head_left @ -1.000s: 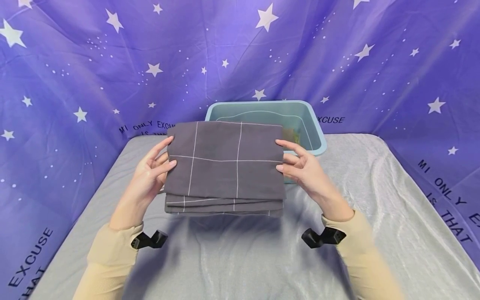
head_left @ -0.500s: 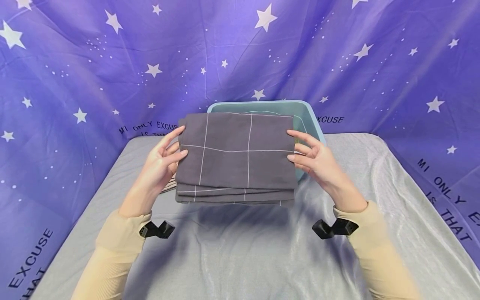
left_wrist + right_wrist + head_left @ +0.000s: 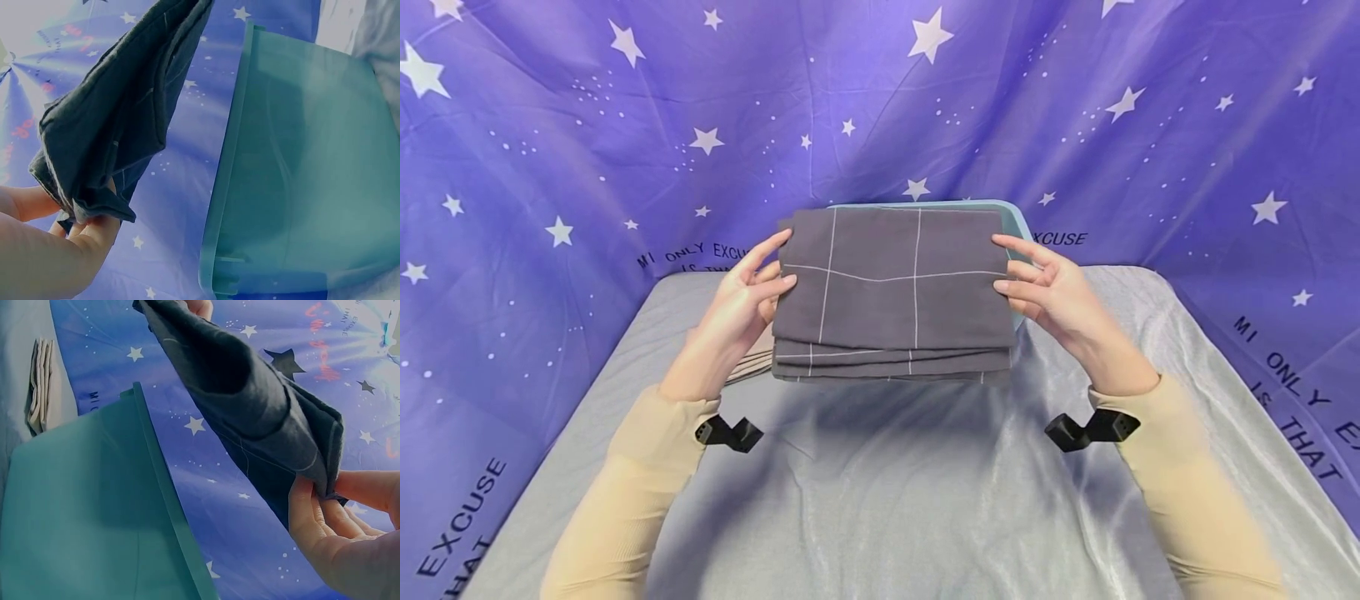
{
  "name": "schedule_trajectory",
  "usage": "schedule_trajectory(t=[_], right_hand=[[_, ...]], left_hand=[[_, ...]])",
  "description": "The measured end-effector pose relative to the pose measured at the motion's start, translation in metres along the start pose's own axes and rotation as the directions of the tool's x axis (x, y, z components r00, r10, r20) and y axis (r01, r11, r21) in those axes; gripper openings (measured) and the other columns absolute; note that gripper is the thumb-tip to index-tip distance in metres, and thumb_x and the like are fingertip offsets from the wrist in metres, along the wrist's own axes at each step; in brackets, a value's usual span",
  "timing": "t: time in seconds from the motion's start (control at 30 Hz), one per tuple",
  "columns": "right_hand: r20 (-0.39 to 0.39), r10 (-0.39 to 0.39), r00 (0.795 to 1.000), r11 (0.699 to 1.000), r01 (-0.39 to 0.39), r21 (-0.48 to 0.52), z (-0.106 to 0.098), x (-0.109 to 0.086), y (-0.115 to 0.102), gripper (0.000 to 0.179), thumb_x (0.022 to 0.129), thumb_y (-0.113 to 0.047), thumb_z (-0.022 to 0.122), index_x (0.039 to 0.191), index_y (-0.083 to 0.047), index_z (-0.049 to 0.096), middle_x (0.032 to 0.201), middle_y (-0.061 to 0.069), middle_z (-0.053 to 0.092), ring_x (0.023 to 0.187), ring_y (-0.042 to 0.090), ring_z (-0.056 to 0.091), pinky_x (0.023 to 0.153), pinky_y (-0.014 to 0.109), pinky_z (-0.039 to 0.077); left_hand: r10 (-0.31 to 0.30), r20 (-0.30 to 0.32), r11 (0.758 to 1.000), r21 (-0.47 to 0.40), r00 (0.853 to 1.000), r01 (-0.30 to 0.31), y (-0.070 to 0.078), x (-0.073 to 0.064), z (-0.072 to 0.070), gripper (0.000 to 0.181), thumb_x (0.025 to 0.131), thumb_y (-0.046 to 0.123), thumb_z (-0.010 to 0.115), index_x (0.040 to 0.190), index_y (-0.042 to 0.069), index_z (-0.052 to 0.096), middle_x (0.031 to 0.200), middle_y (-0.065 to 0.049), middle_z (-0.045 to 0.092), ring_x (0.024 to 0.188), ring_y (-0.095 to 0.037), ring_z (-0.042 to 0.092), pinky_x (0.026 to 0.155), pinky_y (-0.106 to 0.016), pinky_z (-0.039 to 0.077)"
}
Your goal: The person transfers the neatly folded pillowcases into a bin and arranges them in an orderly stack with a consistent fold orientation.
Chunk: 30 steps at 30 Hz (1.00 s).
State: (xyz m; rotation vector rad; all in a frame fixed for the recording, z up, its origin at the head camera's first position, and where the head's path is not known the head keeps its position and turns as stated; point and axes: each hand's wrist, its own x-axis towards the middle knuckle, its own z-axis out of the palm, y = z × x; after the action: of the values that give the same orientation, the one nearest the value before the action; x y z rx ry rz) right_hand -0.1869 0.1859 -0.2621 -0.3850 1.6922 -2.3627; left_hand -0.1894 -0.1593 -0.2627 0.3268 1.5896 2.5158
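A folded dark grey cloth (image 3: 880, 283) with thin white grid lines is held up by its two side edges. My left hand (image 3: 745, 308) pinches the left edge between thumb and fingers. The opposite edge is gripped the same way by my right hand (image 3: 1052, 292). In the head view the cloth overlaps most of a teal plastic tub (image 3: 1018, 229). Both wrist views show the cloth (image 3: 119, 106) raised above the tub's rim, its folded layers hanging in loops. The tub's inside is hidden now.
Left of the tub, partly behind the cloth and my left hand, lies a folded beige striped cloth (image 3: 752, 362); its stacked folds show in the right wrist view. A grey sheet (image 3: 880, 500) covers the table. Purple star-printed fabric (image 3: 625, 125) hangs behind.
Both hands have carried the folded cloth right and farther away, so it covers more of the tub. More of the beige striped cloth has come into view.
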Motion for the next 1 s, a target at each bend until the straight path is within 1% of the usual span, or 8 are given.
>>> schedule_trajectory(t=[0.1,0.2,0.3,0.5,0.6,0.8,0.97,1.0], right_hand=[[-0.017,0.010,1.000,1.000,-0.010,-0.008,-0.002,0.002,-0.004,0.055,0.079,0.012,0.056,0.127,-0.012,0.047,0.063,-0.007,0.032,0.056,0.005,0.047,0.054,0.016,0.043],[-0.017,0.012,1.000,1.000,-0.011,0.020,-0.004,0.005,-0.007,0.054,0.078,0.013,0.056,0.126,-0.011,0.049,0.063,-0.005,0.041,0.057,0.006,0.048,0.054,0.017,0.045],[0.007,0.009,1.000,0.998,-0.009,0.065,-0.008,0.009,-0.009,0.054,0.079,0.015,0.054,0.126,-0.008,0.047,0.071,0.000,0.055,0.061,0.009,0.052,0.056,0.019,0.047],[-0.007,0.038,0.999,0.998,-0.037,0.053,-0.013,0.016,-0.016,0.058,0.079,0.014,0.054,0.132,-0.007,0.040,0.075,-0.001,0.051,0.059,0.008,0.049,0.053,0.019,0.044],[-0.037,0.059,0.998,0.998,-0.058,0.018,-0.015,0.020,-0.019,0.060,0.079,0.012,0.056,0.133,-0.008,0.039,0.079,-0.001,0.051,0.058,0.007,0.048,0.052,0.019,0.044],[-0.060,0.087,0.994,0.996,-0.088,0.000,-0.019,0.025,-0.026,0.059,0.079,0.012,0.056,0.132,-0.008,0.038,0.081,0.001,0.053,0.059,0.008,0.049,0.051,0.018,0.042],[-0.106,0.113,0.988,0.992,-0.118,-0.043,-0.020,0.029,-0.030,0.058,0.078,0.009,0.060,0.130,-0.009,0.042,0.092,0.002,0.052,0.062,0.007,0.052,0.052,0.017,0.043],[-0.117,0.123,0.985,0.989,-0.131,-0.062,-0.020,0.030,-0.031,0.059,0.078,0.008,0.061,0.131,-0.010,0.042,0.100,0.005,0.050,0.063,0.006,0.052,0.052,0.017,0.043]], left_hand=[[-0.007,-0.006,1.000,0.028,1.000,0.007,0.002,0.004,0.003,0.058,0.084,-0.012,0.046,0.135,0.014,0.036,0.098,-0.005,0.057,0.070,-0.011,0.055,0.057,-0.020,0.047],[-0.019,-0.018,0.999,0.043,1.000,0.020,0.003,0.008,0.006,0.057,0.084,-0.011,0.047,0.134,0.016,0.038,0.097,-0.004,0.057,0.067,-0.010,0.054,0.056,-0.019,0.045],[-0.031,-0.038,0.998,0.052,0.999,0.033,0.004,0.013,0.009,0.057,0.084,-0.011,0.048,0.133,0.017,0.040,0.094,-0.004,0.056,0.064,-0.010,0.052,0.054,-0.018,0.043],[-0.044,-0.055,0.998,0.045,0.998,0.046,0.005,0.024,0.013,0.059,0.083,-0.012,0.048,0.133,0.017,0.040,0.086,-0.002,0.057,0.064,-0.011,0.054,0.056,-0.020,0.045],[-0.048,-0.057,0.998,0.029,0.997,0.050,0.005,0.029,0.015,0.059,0.082,-0.014,0.047,0.134,0.016,0.039,0.094,-0.006,0.060,0.071,-0.016,0.059,0.062,-0.025,0.049],[-0.074,-0.081,0.996,0.041,0.994,0.078,0.005,0.038,0.019,0.059,0.083,-0.013,0.048,0.132,0.018,0.041,0.096,-0.006,0.059,0.069,-0.016,0.059,0.060,-0.026,0.048],[-0.097,-0.101,0.992,0.068,0.990,0.104,0.005,0.045,0.022,0.059,0.083,-0.012,0.047,0.132,0.020,0.042,0.107,-0.008,0.053,0.075,-0.016,0.058,0.062,-0.025,0.048],[-0.102,-0.106,0.992,0.069,0.989,0.110,0.004,0.047,0.022,0.059,0.083,-0.012,0.047,0.132,0.020,0.042,0.108,-0.009,0.052,0.077,-0.016,0.058,0.063,-0.025,0.048]])
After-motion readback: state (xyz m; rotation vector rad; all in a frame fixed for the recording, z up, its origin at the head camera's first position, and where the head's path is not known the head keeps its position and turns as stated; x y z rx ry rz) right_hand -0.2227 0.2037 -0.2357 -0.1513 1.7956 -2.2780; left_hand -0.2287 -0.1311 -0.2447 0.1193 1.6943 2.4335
